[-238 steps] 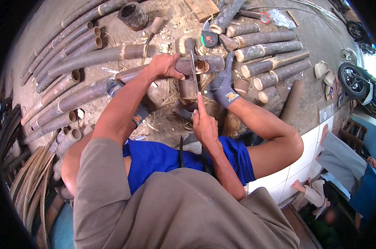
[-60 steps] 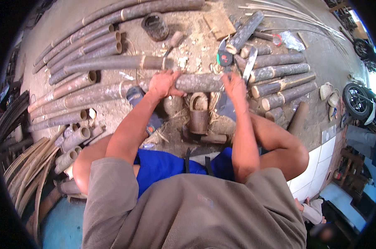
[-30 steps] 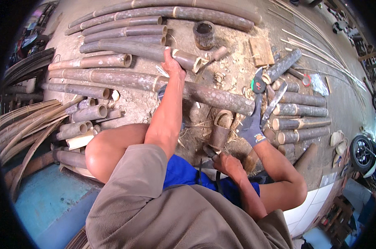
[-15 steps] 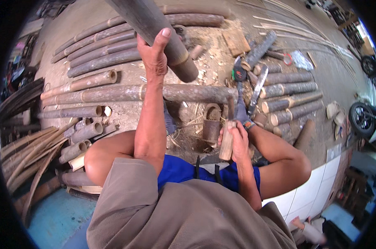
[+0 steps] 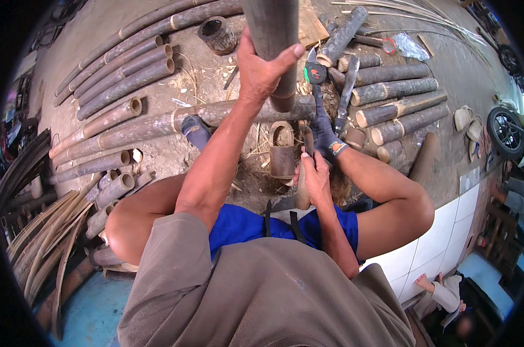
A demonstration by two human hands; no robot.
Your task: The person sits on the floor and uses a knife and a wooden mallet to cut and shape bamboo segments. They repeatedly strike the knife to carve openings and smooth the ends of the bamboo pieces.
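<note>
My left hand is wrapped round a thick dark bamboo pole, its thumb out along the side. The pole's lower end hangs over a long bamboo pole lying across in front of me. Low in front of my lap, my right hand is closed on a wooden-handled blade; the blade is seen nearly edge-on. Beside it stands a short bamboo piece with a notched top. My feet are at the long pole.
Several bamboo poles lie at the left, with split strips nearer me. Cut bamboo lengths, a long knife and a tape measure lie to the right. A hollow bamboo stub stands ahead. Another person is at the lower right.
The held bamboo pole has swung right and turned more upright, its lower end now over the long pole. My right hand has shifted slightly left with the blade turned more edge-on.
</note>
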